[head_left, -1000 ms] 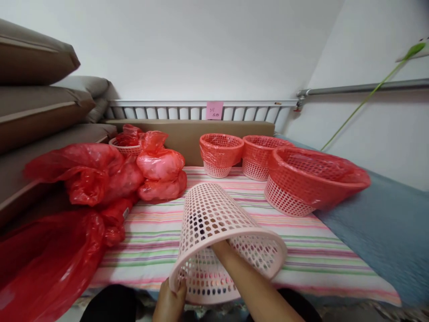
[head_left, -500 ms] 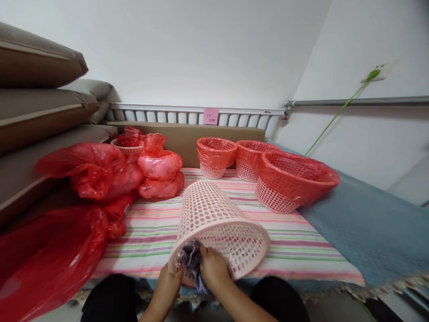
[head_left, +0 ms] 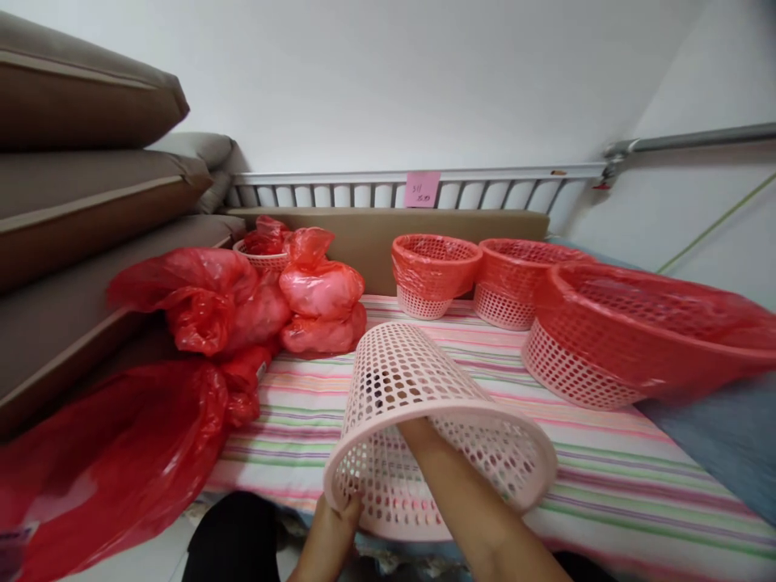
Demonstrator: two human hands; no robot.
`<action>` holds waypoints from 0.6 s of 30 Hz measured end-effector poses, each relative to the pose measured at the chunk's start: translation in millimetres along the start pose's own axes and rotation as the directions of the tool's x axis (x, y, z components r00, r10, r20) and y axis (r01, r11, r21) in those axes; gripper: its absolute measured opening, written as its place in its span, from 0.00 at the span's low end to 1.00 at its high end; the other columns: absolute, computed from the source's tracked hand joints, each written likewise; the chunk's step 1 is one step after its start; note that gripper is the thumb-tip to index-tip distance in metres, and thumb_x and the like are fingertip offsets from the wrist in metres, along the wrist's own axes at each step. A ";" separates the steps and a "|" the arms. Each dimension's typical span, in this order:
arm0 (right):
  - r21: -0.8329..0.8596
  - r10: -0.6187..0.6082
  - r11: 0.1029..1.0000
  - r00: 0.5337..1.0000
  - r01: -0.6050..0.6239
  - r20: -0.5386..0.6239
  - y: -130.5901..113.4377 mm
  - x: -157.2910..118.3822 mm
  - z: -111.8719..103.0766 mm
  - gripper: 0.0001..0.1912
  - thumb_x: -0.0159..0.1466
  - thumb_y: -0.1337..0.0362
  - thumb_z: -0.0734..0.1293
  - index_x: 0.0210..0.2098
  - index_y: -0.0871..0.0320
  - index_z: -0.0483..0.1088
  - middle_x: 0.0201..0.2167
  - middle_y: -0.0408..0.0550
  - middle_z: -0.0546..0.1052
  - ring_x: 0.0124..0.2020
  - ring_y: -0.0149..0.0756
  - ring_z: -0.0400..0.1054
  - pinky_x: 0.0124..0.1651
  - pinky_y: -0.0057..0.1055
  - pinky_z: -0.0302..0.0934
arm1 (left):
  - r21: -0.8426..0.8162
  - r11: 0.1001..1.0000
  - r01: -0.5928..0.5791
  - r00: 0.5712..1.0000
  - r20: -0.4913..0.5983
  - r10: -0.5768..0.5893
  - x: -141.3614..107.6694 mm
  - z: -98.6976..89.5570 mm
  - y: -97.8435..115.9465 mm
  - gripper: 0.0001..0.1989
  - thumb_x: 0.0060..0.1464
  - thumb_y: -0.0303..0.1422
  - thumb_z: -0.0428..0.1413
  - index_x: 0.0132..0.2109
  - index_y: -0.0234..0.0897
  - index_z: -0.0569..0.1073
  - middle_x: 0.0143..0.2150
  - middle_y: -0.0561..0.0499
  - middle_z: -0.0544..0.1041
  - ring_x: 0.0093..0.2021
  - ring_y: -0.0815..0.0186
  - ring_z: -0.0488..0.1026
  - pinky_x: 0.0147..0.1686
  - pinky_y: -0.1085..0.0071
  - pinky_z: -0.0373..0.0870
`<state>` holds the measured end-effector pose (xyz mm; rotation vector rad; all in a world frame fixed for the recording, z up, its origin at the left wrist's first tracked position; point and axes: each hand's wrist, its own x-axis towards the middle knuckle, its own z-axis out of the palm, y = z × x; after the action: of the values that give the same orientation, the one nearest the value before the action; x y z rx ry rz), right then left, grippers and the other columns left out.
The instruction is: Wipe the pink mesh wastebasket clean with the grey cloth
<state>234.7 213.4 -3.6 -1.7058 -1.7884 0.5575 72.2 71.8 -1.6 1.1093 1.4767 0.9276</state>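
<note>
A pale pink perforated basket [head_left: 418, 364] lies tipped on its side on the striped cloth, its mouth towards me. My left hand [head_left: 344, 517] grips the lower left of its rim, thumb inside. My right forearm reaches through the mouth, and my right hand [head_left: 394, 388] is deep inside, seen only as dark and skin-toned patches through the holes. A dark patch beside it may be cloth; the fingers are hidden by the basket wall.
Three baskets lined with red plastic, one nearest [head_left: 582, 364], stand at the right. Red bags [head_left: 324, 291] are piled at the left beside stacked brown cushions [head_left: 90, 186]. A pink note [head_left: 423, 189] hangs on the white railing behind.
My right hand has moved from the basket's mouth deep inside, and the grey-purple cloth is no longer visible at the rim. The view has shifted left, closer to the basket.
</note>
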 end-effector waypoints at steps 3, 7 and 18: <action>-0.021 0.032 0.999 0.999 -0.032 0.021 0.5 2.3 -0.1 0.21 0.68 0.64 0.46 0.56 0.58 0.59 0.55 0.53 0.66 0.51 0.35 0.64 0.48 0.31 0.62 | -0.003 0.994 0.112 0.994 -0.005 -0.112 3.1 6.6 -2.8 0.25 0.50 0.44 0.51 0.49 0.29 0.68 0.29 0.45 0.78 0.16 0.66 0.70 0.11 0.74 0.62; -0.104 0.035 0.994 0.999 -0.032 0.025 -11.8 -18.2 -4.8 0.19 0.65 0.65 0.52 0.51 0.57 0.66 0.47 0.52 0.73 0.50 0.41 0.65 0.51 0.35 0.58 | -0.024 0.989 0.148 0.989 -0.008 -0.148 5.4 11.7 -8.4 0.28 0.52 0.43 0.50 0.56 0.28 0.61 0.15 0.54 0.71 0.10 0.68 0.65 0.08 0.77 0.55; -0.442 0.018 0.892 0.971 0.093 0.240 -27.2 -169.1 -18.6 0.20 0.51 0.71 0.60 0.43 0.55 0.68 0.38 0.50 0.75 0.41 0.43 0.69 0.42 0.34 0.59 | 0.050 0.997 0.052 0.998 0.034 -0.054 4.9 -10.3 -5.5 0.20 0.50 0.45 0.50 0.38 0.31 0.71 0.16 0.53 0.73 0.12 0.65 0.69 0.10 0.75 0.58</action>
<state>226.3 41.6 5.6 -1.9661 -2.2559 0.3557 60.8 75.0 -6.2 1.1110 1.4999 0.8348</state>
